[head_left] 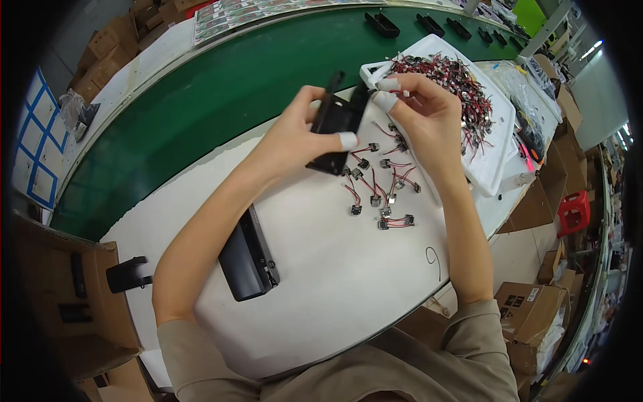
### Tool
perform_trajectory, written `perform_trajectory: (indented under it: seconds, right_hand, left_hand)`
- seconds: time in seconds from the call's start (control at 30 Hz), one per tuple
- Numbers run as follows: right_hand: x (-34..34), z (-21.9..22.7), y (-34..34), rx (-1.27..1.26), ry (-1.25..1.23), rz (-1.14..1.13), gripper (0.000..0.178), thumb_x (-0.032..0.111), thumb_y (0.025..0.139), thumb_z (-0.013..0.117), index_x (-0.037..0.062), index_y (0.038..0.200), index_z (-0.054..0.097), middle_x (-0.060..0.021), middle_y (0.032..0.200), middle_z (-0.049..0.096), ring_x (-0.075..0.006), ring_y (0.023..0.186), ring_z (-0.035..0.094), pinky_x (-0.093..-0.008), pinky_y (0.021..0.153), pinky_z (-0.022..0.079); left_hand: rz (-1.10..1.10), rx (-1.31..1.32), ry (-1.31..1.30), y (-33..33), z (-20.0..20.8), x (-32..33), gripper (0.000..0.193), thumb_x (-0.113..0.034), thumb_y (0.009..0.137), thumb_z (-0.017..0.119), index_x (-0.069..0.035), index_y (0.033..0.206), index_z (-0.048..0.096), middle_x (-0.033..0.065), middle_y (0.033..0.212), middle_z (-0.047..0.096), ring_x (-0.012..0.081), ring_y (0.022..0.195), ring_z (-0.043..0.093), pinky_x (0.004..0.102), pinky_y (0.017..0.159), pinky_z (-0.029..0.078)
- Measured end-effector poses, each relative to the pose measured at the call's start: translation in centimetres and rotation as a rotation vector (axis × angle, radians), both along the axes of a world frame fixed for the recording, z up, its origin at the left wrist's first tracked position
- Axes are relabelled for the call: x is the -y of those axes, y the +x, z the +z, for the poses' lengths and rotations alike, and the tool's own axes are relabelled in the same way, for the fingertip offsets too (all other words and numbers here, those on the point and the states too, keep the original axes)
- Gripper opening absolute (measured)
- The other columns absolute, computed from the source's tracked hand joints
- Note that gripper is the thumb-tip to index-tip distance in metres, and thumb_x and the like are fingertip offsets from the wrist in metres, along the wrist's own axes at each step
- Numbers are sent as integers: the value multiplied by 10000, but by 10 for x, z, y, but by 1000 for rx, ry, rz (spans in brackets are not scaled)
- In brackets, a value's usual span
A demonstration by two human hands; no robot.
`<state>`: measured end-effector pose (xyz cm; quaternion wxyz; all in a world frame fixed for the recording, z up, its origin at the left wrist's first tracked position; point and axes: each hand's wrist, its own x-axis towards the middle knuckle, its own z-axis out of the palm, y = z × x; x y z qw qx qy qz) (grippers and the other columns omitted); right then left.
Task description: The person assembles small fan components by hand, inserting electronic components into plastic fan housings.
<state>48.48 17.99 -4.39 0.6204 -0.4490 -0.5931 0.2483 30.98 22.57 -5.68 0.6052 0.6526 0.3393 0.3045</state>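
My left hand [284, 144] grips a black plastic housing [338, 117] that is tilted above the white work surface, with the thumb across its side. At the housing's upper right end, my right hand [429, 120] pinches a small wired part [403, 93]. A bit of red wire and a pale tip show by its fingers; the rest is hidden. White covers wrap several fingertips. Below the hands lie several loose small modules [375, 199] with red and black wires. Beside my left forearm rests a longer black housing [246, 261].
A white foam tray [506, 144] heaped with wired modules stands at the right. Behind runs a green conveyor belt [268, 57] carrying black housings [382, 25]. At left are a black piece [126, 275] and an open cardboard box [107, 328]. A thin wire [433, 258] lies front right.
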Motion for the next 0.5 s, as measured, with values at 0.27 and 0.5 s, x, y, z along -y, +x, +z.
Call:
perform_trajectory:
  seconds: [0.27,0.5]
  right_hand:
    - [7,2,-15,419,171,-182,181,20,637,622,19,800,543,-32,718,624,-132,583,524,-235,529,404]
    - [7,-2,-14,466,164,-223,229,34,609,618,35,813,515,-19,684,615,-162,643,522,-288,566,409]
  left_hand:
    - [-130,77,-150,4,12,15,567,-97,675,622,-10,1169,359,94,950,523,137,809,585,269,643,514]
    - [-178,102,-137,5,13,17,600,-89,658,610,-14,1195,353,85,958,496,132,805,568,264,654,512]
